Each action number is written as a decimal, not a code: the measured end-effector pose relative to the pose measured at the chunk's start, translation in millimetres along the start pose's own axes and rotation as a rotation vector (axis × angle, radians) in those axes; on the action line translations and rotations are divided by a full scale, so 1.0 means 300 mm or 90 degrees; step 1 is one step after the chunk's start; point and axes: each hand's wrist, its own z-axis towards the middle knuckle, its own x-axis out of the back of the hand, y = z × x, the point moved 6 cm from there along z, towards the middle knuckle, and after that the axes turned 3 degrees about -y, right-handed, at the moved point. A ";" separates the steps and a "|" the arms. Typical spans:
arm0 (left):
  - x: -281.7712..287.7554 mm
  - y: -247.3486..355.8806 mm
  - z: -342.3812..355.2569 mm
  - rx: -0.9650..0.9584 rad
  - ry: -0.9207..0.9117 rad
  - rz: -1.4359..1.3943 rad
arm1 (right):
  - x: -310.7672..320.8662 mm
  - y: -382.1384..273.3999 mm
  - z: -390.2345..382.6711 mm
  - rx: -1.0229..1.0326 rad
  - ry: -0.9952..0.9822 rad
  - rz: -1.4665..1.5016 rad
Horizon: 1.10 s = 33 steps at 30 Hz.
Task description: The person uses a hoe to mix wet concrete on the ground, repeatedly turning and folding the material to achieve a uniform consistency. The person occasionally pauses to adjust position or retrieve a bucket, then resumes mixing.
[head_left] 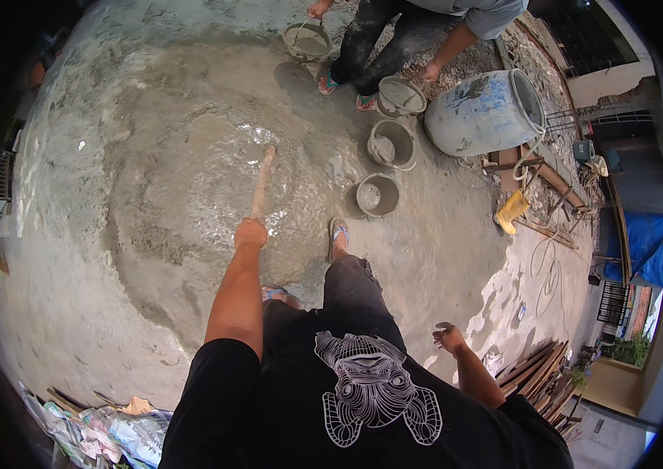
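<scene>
My left hand [250, 233] grips a long wooden handle [264, 178] that reaches into a puddle of wet grey mortar [214, 199] on the ground; whatever is at its far end is hidden in the wet mix. My right hand [448, 336] hangs out to my right with its fingers loosely apart, holding nothing. Two dark buckets [379, 195] [391, 143] stand beside the mix, beyond my right foot [338, 234], each with grey residue inside.
Another person [394, 39] stands at the top, holding two buckets [306, 41] [401, 95]. A blue barrel [468, 113] lies at the right near a hose, a yellow boot [510, 211] and boards. Timber [535, 371] and plastic sacks [120, 430] lie at the lower edges.
</scene>
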 end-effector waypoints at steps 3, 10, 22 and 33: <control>0.039 0.008 0.045 -0.008 -0.016 0.023 | 0.003 -0.155 0.125 0.043 0.019 -0.073; 0.137 0.058 0.082 0.091 -0.049 0.072 | -0.073 -0.655 0.651 0.084 0.011 0.087; 0.220 0.373 0.134 0.112 0.007 0.142 | -0.129 -1.557 1.855 0.141 0.243 -0.201; 0.208 0.383 0.146 0.104 -0.014 0.131 | 0.014 -1.387 2.357 -0.050 0.311 -0.173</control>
